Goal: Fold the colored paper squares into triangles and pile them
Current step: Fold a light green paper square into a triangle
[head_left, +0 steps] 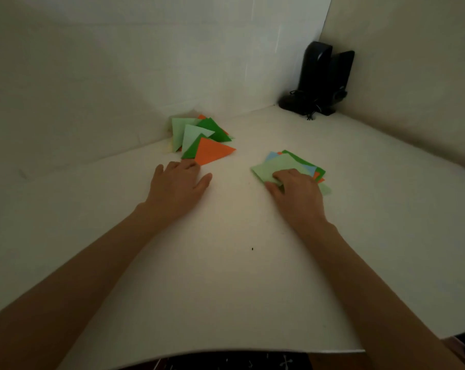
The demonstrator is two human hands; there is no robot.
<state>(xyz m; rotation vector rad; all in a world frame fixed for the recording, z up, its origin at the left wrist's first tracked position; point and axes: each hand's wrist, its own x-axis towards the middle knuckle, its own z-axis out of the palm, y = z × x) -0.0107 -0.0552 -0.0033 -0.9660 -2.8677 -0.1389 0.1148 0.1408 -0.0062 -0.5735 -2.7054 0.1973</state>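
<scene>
A pile of folded triangles in light green, dark green and orange lies at the back left of the table; an orange triangle is on top at the front. My left hand lies flat on the table, its fingertips at the near tip of that pile. To the right sits a stack of unfolded squares in blue, orange and greens. My right hand pinches the near corner of the top light green square, thumb beneath and fingers curled on top.
The white table is walled by white boards at the back and right. Two black speakers with cables stand in the far right corner. The table's near edge curves just above my lap.
</scene>
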